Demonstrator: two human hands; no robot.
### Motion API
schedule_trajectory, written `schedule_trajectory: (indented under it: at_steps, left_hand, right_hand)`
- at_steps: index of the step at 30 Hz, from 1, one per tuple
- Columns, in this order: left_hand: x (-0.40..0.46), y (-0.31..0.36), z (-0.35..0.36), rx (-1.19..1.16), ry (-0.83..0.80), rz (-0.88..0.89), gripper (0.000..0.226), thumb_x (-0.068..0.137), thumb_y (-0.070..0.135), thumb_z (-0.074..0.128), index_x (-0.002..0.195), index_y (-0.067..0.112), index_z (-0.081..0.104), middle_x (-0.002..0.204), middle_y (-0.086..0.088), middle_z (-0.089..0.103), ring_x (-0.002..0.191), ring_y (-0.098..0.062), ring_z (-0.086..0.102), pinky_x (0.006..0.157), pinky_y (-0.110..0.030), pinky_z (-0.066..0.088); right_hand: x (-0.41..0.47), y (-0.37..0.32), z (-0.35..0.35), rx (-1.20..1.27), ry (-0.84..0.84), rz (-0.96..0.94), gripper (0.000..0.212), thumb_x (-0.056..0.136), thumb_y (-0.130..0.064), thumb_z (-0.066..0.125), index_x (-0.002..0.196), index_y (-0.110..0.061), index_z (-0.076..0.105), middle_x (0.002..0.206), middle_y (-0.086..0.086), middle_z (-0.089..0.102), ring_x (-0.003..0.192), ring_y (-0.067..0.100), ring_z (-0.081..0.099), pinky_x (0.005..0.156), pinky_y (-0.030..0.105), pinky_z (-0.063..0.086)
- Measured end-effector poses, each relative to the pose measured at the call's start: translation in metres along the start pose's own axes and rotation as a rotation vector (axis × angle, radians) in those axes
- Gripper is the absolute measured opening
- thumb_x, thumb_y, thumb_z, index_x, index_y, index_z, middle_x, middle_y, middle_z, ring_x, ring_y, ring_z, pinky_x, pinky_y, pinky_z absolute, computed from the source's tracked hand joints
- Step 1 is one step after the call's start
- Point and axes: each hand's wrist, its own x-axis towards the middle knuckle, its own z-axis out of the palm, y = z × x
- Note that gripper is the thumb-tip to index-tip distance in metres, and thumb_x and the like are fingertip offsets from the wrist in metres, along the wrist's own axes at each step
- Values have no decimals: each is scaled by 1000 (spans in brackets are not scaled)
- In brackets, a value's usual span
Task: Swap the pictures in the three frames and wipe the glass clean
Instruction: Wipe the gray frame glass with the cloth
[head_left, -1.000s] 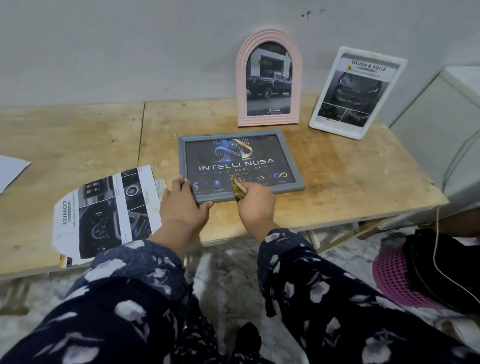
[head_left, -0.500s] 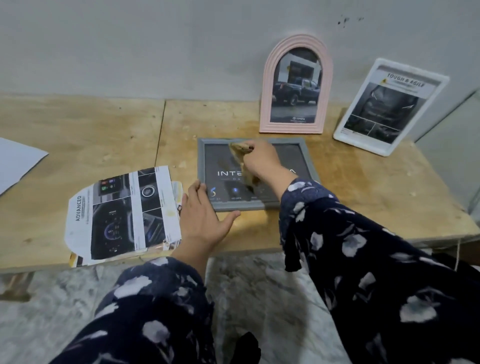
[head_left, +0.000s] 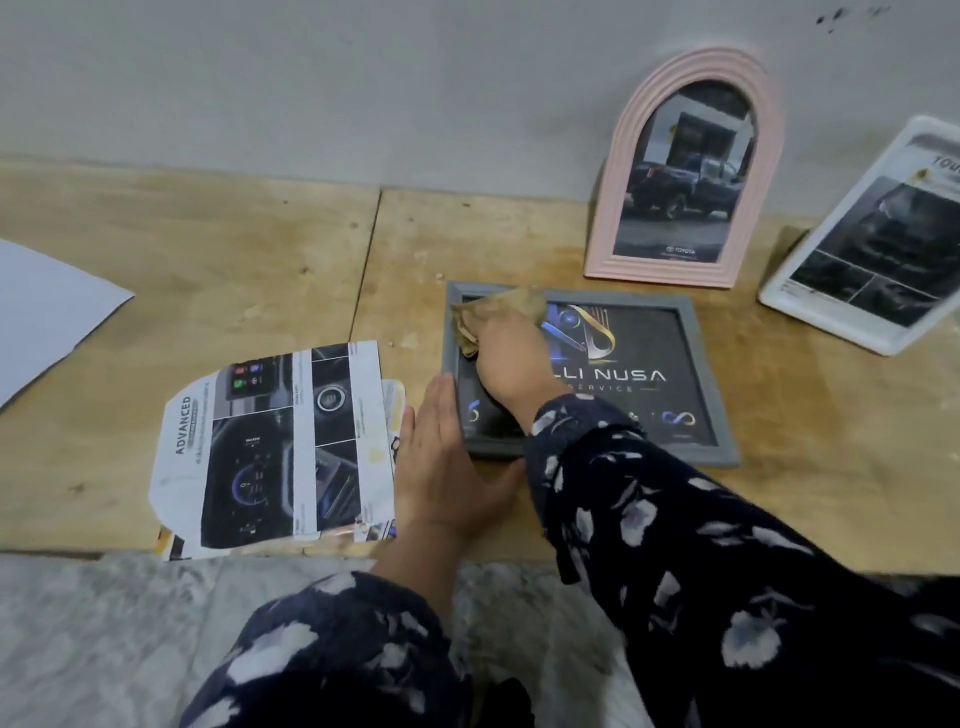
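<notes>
Since half a second before, the right hand (head_left: 511, 353) had slid its tan cloth (head_left: 496, 312) from the upper middle of the glass to the far left corner of the grey frame (head_left: 696, 364), fingers curled round the cloth. That frame lay flat on the wooden surface (head_left: 260, 260), holding a dark logo print. At its near left corner the left hand (head_left: 447, 467) pressed down, fingers straight. Beside it lay loose printed pictures (head_left: 275, 447). Against the wall leaned a pink arched frame (head_left: 685, 171) holding a truck picture and a white frame (head_left: 862, 244).
</notes>
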Motion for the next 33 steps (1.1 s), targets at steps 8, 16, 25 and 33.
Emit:
schedule_trajectory:
  at_steps: [8, 16, 25, 33]
  left_hand:
    - [-1, -1, 3, 45, -4, -22, 116, 64, 77, 50, 146, -3, 28, 146, -16, 42, 133, -30, 45, 115, -44, 21]
    - [-3, -1, 2, 79, 7, -9, 115, 64, 78, 48, 146, -1, 31, 148, -13, 41, 136, -27, 40, 116, -41, 20]
    - [-1, -2, 1, 134, 28, 21, 115, 67, 81, 44, 148, 2, 27, 151, -10, 35, 141, -22, 31, 118, -39, 16]
    - [-1, -1, 3, 131, 14, 8, 114, 68, 79, 46, 148, 0, 27, 151, -13, 36, 140, -25, 32, 117, -43, 20]
  right_hand:
    - [-57, 11, 5, 146, -39, -86, 43, 91, -9, 46, 131, -19, 57, 126, 4, 63, 113, 25, 59, 92, 30, 41]
    - [-85, 34, -39, 613, -246, 43, 29, 90, -12, 59, 114, -24, 70, 112, -6, 70, 104, 6, 60, 94, 22, 45]
    - [-11, 58, -74, 285, -27, 209, 51, 85, 4, 50, 127, -23, 62, 126, 9, 61, 110, 29, 58, 89, 31, 45]
    - [-31, 43, 6, 121, 5, 230, 34, 80, 1, 46, 102, -17, 66, 98, 7, 65, 92, 30, 63, 69, 31, 45]
